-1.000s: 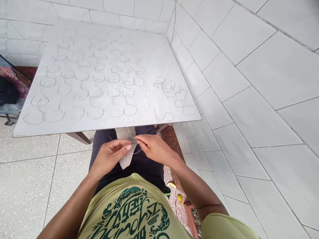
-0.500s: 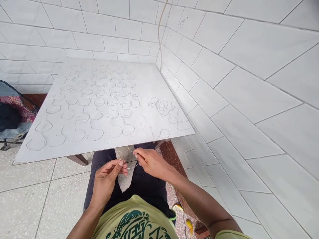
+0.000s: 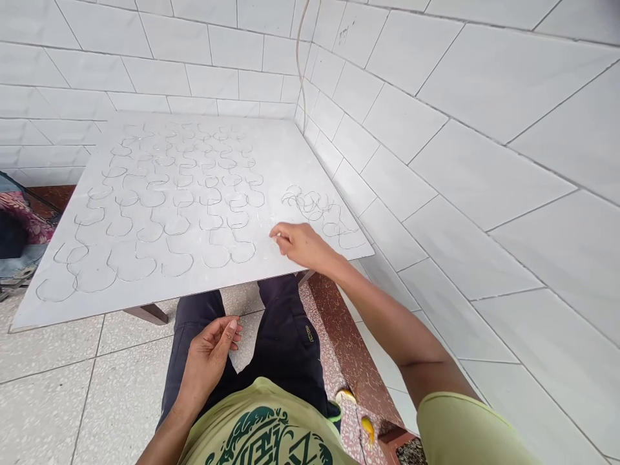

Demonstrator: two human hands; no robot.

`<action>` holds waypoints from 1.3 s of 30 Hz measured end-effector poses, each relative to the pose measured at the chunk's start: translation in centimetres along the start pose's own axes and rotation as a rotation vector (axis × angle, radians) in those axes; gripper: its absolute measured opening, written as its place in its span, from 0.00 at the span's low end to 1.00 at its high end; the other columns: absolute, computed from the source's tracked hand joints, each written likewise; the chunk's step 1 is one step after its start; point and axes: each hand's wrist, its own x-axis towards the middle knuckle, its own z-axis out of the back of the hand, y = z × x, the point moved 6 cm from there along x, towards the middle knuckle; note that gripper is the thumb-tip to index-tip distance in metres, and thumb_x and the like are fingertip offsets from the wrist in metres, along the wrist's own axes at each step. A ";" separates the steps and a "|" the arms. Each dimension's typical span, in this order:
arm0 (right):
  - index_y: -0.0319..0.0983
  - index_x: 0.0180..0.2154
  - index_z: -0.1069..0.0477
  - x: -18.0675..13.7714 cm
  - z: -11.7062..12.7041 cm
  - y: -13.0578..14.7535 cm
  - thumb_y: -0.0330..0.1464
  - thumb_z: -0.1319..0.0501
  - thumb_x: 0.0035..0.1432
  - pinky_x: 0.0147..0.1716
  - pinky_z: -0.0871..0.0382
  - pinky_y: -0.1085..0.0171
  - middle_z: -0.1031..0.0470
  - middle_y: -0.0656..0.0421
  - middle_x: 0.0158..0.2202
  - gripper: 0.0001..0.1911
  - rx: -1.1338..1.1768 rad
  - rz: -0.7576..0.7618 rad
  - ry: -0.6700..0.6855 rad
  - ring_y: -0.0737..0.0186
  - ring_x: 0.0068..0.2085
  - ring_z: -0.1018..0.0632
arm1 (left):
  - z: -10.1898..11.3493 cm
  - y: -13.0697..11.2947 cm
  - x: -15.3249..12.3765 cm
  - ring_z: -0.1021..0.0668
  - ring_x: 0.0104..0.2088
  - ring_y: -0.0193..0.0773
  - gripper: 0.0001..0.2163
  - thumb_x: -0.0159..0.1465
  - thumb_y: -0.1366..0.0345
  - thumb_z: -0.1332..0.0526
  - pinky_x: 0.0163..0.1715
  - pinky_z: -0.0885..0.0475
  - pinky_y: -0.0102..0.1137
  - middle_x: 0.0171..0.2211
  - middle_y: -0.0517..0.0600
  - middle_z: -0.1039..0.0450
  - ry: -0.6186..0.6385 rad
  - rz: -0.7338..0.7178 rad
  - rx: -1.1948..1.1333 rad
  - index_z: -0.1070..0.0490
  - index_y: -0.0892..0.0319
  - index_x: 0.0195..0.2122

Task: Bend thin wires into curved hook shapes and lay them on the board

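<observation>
1. On the white tabletop (image 3: 271,148), thin bent-wire shapes (image 3: 216,267) lie flat in close rows, each a curved loop with a short tail, covering the left and middle of the surface.
2. A tangled bunch of wire (image 3: 310,206) lies toward the right side, near the tiled wall (image 3: 460,161).
3. The right hand (image 3: 303,247) is over the tabletop's near right area, just beside the tangled bunch. Its fingers are drawn together, tips at the surface. Whether they pinch a wire cannot be determined.
4. The left hand (image 3: 209,358) is held low over the dark trousers (image 3: 285,336), below the table edge. It is partly open, fingers loosely curled, and nothing is visible in it.
5. A thin cord (image 3: 300,71) runs down the wall corner.
</observation>
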 end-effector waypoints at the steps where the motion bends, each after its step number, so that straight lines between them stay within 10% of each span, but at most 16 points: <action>1: 0.36 0.46 0.24 1.3 0.5 -0.5 0.31 0.46 0.72 0.31 0.40 0.66 0.22 0.58 0.32 0.12 -0.021 -0.013 0.006 0.67 0.27 0.29 | 0.2 0.6 0.0 0.19 0.35 0.42 0.22 0.65 0.45 0.35 0.35 0.20 0.35 0.37 0.54 0.18 0.003 0.008 0.019 0.19 0.60 0.46; 11: 0.36 0.43 0.26 9.3 0.2 -5.4 0.29 0.43 0.70 0.28 0.35 0.65 0.22 0.53 0.32 0.07 -0.018 -0.124 0.143 0.64 0.27 0.26 | 2.1 5.5 -0.4 0.16 0.34 0.46 0.27 0.60 0.39 0.35 0.34 0.19 0.37 0.36 0.55 0.16 -0.005 0.102 0.143 0.19 0.59 0.43; 23: 0.37 0.47 0.27 10.5 0.7 -5.9 0.33 0.45 0.72 0.32 0.34 0.63 0.21 0.49 0.44 0.10 -0.120 -0.126 0.107 0.61 0.33 0.25 | 2.0 6.2 0.2 0.16 0.34 0.47 0.26 0.61 0.39 0.35 0.35 0.19 0.38 0.36 0.56 0.16 0.008 0.129 0.172 0.19 0.60 0.42; 30: 0.36 0.41 0.25 5.5 3.8 -5.9 0.31 0.46 0.72 0.35 0.38 0.63 0.21 0.52 0.38 0.11 -0.212 -0.047 -0.066 0.59 0.38 0.25 | 2.4 6.6 0.4 0.16 0.35 0.47 0.28 0.59 0.37 0.34 0.36 0.18 0.38 0.36 0.56 0.16 -0.006 0.157 0.182 0.19 0.60 0.42; 39: 0.35 0.50 0.26 -3.7 3.9 -7.5 0.25 0.42 0.68 0.43 0.35 0.60 0.24 0.49 0.50 0.11 -0.427 0.083 0.118 0.54 0.48 0.25 | 1.1 6.6 1.5 0.16 0.34 0.48 0.30 0.55 0.34 0.34 0.36 0.18 0.39 0.35 0.56 0.16 0.051 0.168 0.203 0.19 0.59 0.40</action>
